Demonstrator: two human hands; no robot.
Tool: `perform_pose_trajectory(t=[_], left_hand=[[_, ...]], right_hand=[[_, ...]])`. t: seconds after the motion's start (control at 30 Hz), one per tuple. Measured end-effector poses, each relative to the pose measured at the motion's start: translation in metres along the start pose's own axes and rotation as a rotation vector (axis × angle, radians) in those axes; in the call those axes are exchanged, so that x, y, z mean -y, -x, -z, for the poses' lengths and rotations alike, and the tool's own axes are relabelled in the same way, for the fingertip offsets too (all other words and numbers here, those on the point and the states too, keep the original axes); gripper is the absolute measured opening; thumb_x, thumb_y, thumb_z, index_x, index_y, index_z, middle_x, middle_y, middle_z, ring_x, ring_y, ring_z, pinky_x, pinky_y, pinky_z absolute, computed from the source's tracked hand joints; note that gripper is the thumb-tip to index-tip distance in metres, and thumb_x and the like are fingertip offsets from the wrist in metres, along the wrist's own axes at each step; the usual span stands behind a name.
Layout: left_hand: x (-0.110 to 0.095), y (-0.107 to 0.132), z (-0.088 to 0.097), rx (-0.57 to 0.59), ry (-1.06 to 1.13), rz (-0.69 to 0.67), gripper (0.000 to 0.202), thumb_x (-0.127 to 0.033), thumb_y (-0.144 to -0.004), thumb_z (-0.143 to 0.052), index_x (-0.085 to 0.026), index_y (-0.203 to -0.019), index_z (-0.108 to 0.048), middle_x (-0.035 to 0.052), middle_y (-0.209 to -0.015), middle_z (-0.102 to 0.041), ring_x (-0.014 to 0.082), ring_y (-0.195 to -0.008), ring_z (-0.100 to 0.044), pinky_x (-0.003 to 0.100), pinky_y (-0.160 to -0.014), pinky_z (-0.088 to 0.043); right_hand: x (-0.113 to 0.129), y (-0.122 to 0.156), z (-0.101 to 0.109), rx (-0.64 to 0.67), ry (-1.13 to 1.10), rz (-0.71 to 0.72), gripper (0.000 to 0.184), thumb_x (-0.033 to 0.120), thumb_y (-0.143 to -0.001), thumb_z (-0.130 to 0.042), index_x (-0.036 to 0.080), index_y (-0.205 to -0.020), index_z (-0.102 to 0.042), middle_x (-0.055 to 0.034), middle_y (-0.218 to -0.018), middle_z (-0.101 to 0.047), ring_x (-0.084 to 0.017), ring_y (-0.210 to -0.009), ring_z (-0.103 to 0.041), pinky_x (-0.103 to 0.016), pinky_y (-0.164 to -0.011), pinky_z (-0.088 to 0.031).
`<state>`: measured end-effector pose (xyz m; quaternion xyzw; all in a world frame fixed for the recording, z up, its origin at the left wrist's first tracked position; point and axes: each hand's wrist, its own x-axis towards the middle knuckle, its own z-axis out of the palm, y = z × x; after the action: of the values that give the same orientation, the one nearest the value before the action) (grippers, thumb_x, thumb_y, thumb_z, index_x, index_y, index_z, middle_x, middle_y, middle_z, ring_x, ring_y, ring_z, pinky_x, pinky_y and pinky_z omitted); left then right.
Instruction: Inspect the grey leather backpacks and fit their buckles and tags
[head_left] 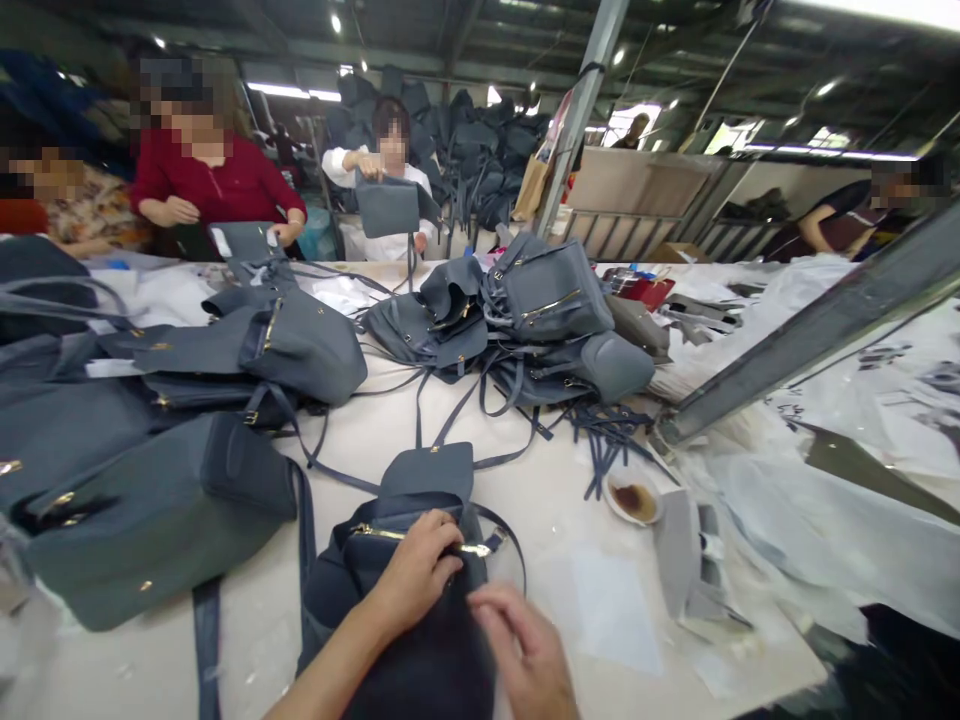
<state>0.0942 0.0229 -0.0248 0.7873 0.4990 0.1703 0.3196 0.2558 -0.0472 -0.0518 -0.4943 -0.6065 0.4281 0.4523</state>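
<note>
First, left hand: the forearm is reached in from the lower edge, angled up and to the right, and the fingers are curved down onto the zip; whether the zip is pinched cannot be told.

Right hand: held low, just beside the left hand, half open, with the fingers loosely curled and slightly spread; contact with the bag cannot be told.

Bag: a slate-grey leather backpack is laid directly under both hands, a gold metal zip running across it and a thin grey strap looped at its right.

Table: a long white-topped work table is seen beneath the bag, with a sheet of white paper and a small round dish of brown liquid to the right.

Piles: heaps of similar grey leather backpacks are spread across the table ahead and to the left.

Co-workers: a person in a white top is seen beyond the table holding up a grey bag; a person in a red top stands at the far edge, both hands near the table.
</note>
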Motion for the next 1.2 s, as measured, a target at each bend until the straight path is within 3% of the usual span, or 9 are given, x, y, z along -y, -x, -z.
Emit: perform_pose_trajectory(t=[0.07,0.1,0.17,0.33,0.53,0.67,0.83,1.0,1.2], left_hand=[[-0.003,0.006,-0.004,-0.047,0.084,-0.009,0.021,-0.002,-0.077,-0.051,-0.02,-0.084,-0.058,0.0049,-0.1,-0.057,0.0197,-0.097,-0.053,0.032,-0.087,-0.044],[-0.004,0.008,-0.007,-0.068,0.101,-0.013,0.021,-0.002,-0.077,-0.051,-0.021,-0.083,-0.058,0.0052,-0.101,-0.057,0.0205,-0.097,-0.053,0.034,-0.087,-0.044],[-0.008,0.01,-0.012,-0.104,0.081,-0.018,0.021,-0.002,-0.077,-0.05,-0.02,-0.082,-0.06,0.0062,-0.102,-0.057,0.0217,-0.096,-0.053,0.036,-0.087,-0.044],[-0.014,0.012,-0.018,-0.199,-0.045,-0.031,0.022,-0.002,-0.079,-0.046,-0.019,-0.078,-0.061,0.0073,-0.094,-0.058,0.0226,-0.09,-0.052,0.036,-0.08,-0.045],[-0.017,0.015,-0.027,-0.226,-0.111,-0.012,0.024,-0.007,-0.083,-0.042,-0.019,-0.077,-0.062,0.0073,-0.088,-0.059,0.021,-0.082,-0.053,0.033,-0.073,-0.046],[-0.017,0.016,-0.029,-0.196,0.109,-0.049,0.024,-0.008,-0.085,-0.04,-0.018,-0.077,-0.06,0.0075,-0.087,-0.058,0.019,-0.081,-0.056,0.03,-0.073,-0.046],[-0.016,0.013,-0.008,-0.064,0.362,-0.055,0.021,-0.007,-0.08,-0.047,-0.018,-0.081,-0.065,0.0048,-0.084,-0.06,0.0172,-0.081,-0.056,0.028,-0.074,-0.045],[-0.016,0.014,-0.006,-0.095,0.437,-0.026,0.016,-0.012,-0.082,-0.051,-0.018,-0.072,-0.062,0.0033,-0.079,-0.058,0.0173,-0.079,-0.055,0.029,-0.074,-0.043],[-0.015,0.017,-0.008,-0.051,0.417,-0.049,0.019,-0.013,-0.084,-0.049,-0.019,-0.072,-0.063,0.0035,-0.08,-0.056,0.017,-0.079,-0.054,0.028,-0.073,-0.042]], right_hand=[[-0.006,-0.004,0.026,-0.139,-0.238,-0.403,0.035,0.052,-0.087,-0.055,0.021,-0.097,-0.068,-0.0077,-0.095,-0.071,-0.023,-0.09,-0.068,-0.033,-0.078,-0.057],[-0.008,-0.007,0.034,-0.158,-0.35,-0.515,0.042,0.057,-0.082,-0.059,0.02,-0.1,-0.068,-0.0089,-0.099,-0.07,-0.024,-0.09,-0.068,-0.036,-0.078,-0.058],[-0.01,-0.014,0.042,-0.131,-0.51,-0.598,0.053,0.06,-0.073,-0.068,0.019,-0.106,-0.068,-0.01,-0.102,-0.07,-0.024,-0.089,-0.069,-0.039,-0.079,-0.058],[-0.004,-0.023,0.034,-0.056,-0.565,-0.623,0.057,0.046,-0.053,-0.087,0.02,-0.101,-0.071,-0.0041,-0.086,-0.072,-0.018,-0.075,-0.07,-0.032,-0.071,-0.057],[0.006,-0.022,0.013,-0.097,-0.601,-0.651,0.048,0.048,-0.047,-0.089,0.017,-0.08,-0.071,-0.0013,-0.07,-0.073,-0.014,-0.063,-0.068,-0.024,-0.058,-0.056],[0.009,-0.023,0.005,-0.136,-0.574,-0.659,0.046,0.052,-0.048,-0.087,0.015,-0.07,-0.069,-0.0004,-0.061,-0.07,-0.013,-0.059,-0.068,-0.023,-0.057,-0.056],[0.002,-0.022,0.007,-0.143,-0.583,-0.615,0.045,0.049,-0.049,-0.088,0.016,-0.071,-0.066,-0.0007,-0.061,-0.072,-0.014,-0.058,-0.069,-0.023,-0.056,-0.057],[-0.005,-0.017,0.011,-0.136,-0.52,-0.567,0.043,0.053,-0.056,-0.083,0.016,-0.072,-0.067,-0.0037,-0.066,-0.074,-0.018,-0.064,-0.072,-0.027,-0.059,-0.058],[-0.009,-0.016,0.02,-0.009,-0.422,-0.482,0.032,0.046,-0.066,-0.079,0.017,-0.071,-0.066,-0.0017,-0.067,-0.072,-0.018,-0.065,-0.07,-0.027,-0.061,-0.056]])
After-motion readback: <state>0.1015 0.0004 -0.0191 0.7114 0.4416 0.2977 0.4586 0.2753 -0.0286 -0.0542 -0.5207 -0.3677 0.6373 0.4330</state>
